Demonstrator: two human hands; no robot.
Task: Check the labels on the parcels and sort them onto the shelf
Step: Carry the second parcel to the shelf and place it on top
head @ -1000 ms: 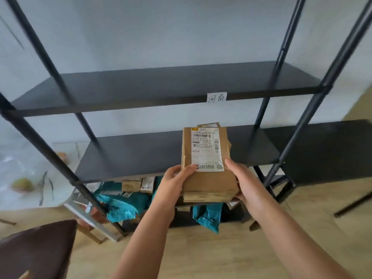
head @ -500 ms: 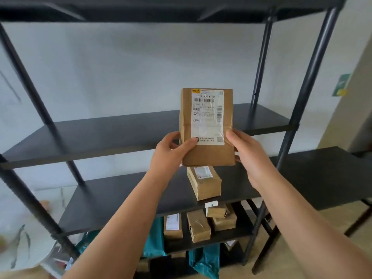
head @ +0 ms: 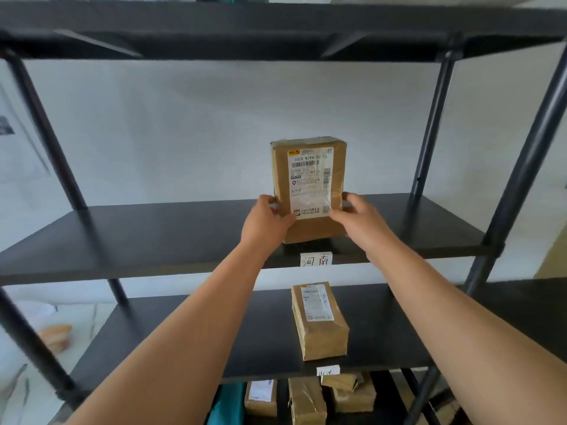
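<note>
You've got the brown parcel [head: 308, 191] standing upright on the middle shelf [head: 153, 237], white label [head: 310, 182] facing you, its base at or just touching the board right above the handwritten tag [head: 316, 259] on the shelf's front edge. Your left hand [head: 267, 223] presses in on the lower left edge, thumb across the front; your right hand [head: 359, 219] closes on the lower right corner, thumb on the label's bottom edge. Both hands pinch the parcel between them, fingers curled round its sides.

This reads as the placing step: label checked, slot chosen, parcel going down. Whether its full weight is on the board yet, you can't quite tell from here, as your hands hide the bottom corners. The next move asks for a steady settle, then letting go with both hands evenly. It's tall and narrow on end, so a lopsided release could tip it forward off the edge. Nudging it a little deeper may help.

Now the stock. The middle shelf holds this parcel only. The shelf below [head: 214, 332] carries one taped brown parcel [head: 319, 322] lying flat, label up, with a small tag [head: 327, 370] on its front edge, too blurred to read. Under that sit more brown parcels [head: 306, 400] crowded together, and something teal [head: 227, 404] beside them. The top shelf [head: 276, 29] runs overhead; what's on it is out of view.
</note>
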